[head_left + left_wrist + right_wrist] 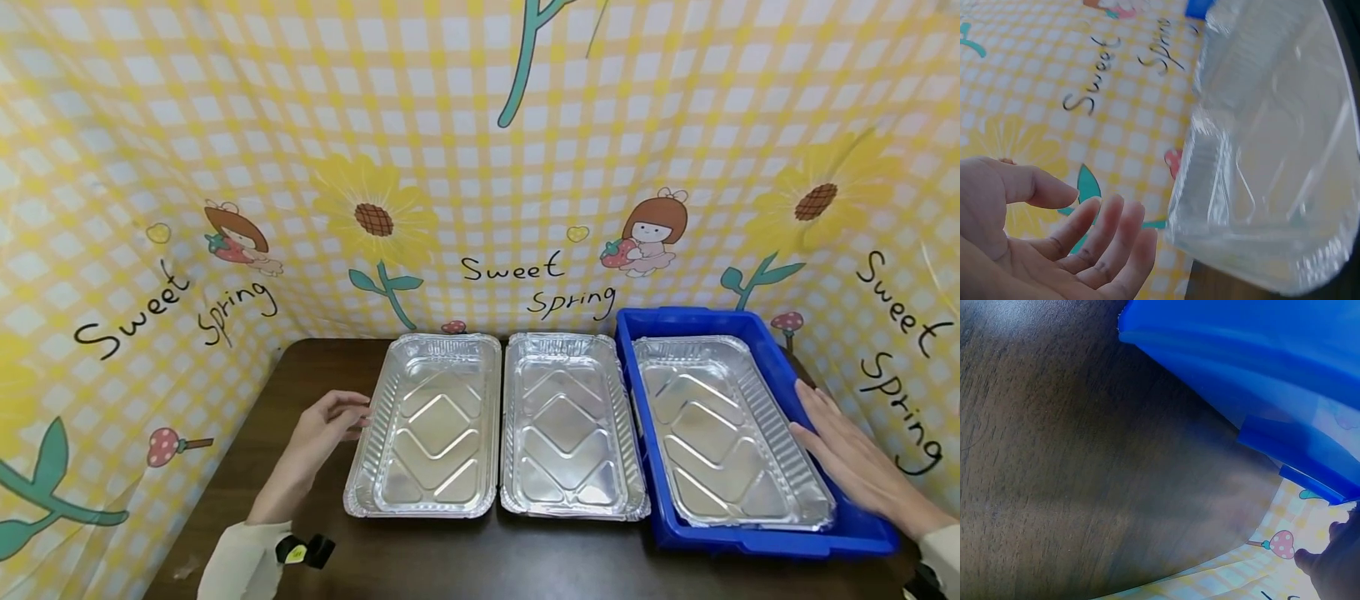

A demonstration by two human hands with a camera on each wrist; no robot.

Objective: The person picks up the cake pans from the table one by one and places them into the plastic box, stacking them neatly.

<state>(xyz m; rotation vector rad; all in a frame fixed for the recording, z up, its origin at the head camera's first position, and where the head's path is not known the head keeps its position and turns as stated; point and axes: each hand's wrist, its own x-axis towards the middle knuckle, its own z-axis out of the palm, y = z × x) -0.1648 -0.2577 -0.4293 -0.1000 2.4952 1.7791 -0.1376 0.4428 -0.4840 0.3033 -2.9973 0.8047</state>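
On the dark table two empty foil trays stand side by side, the left foil tray [438, 417] and the middle foil tray [567, 433]. A third, the right foil tray [716, 433], lies inside a blue plastic bin [787, 543]. Beside the left tray's outer edge is my left hand [330, 423], its fingers loosely bent. In the left wrist view this hand [1088, 244] holds nothing and the left tray [1272, 156] stands beyond the fingertips. My right hand [851, 450] lies with extended fingers along the bin's right rim; the right wrist view shows it [1338, 559] as a dark shape.
A yellow checked cloth [465, 167] with printed flowers and lettering hangs behind and at both sides of the table. Brown wooden tabletop [420, 562] shows in front of the trays. The bin's right side sits close to the cloth.
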